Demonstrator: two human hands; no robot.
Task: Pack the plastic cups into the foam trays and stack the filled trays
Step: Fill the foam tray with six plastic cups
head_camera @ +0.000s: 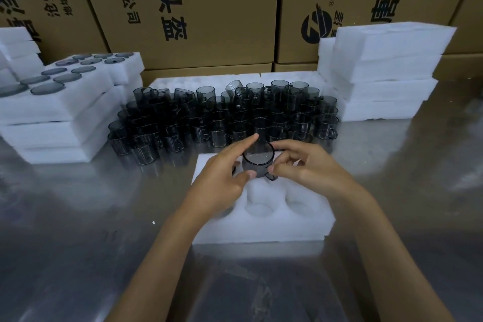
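A smoky grey plastic cup [258, 161] with a small handle sits upright over the far middle of a white foam tray [264, 227] in front of me. My left hand [224, 178] holds its left side between thumb and forefinger. My right hand [303, 165] pinches the rim and the handle from the right. Round holes in the tray's near row stand open. Behind the tray, a dense block of several more grey cups [222, 117] is stacked in rows on the metal table.
Filled foam trays [65, 102] with cups in them are stacked at the left. A pile of white foam trays [384, 70] stands at the right. Another foam tray [183, 82] lies behind the cups. Cardboard boxes [193, 8] wall off the back of the steel table [78, 243].
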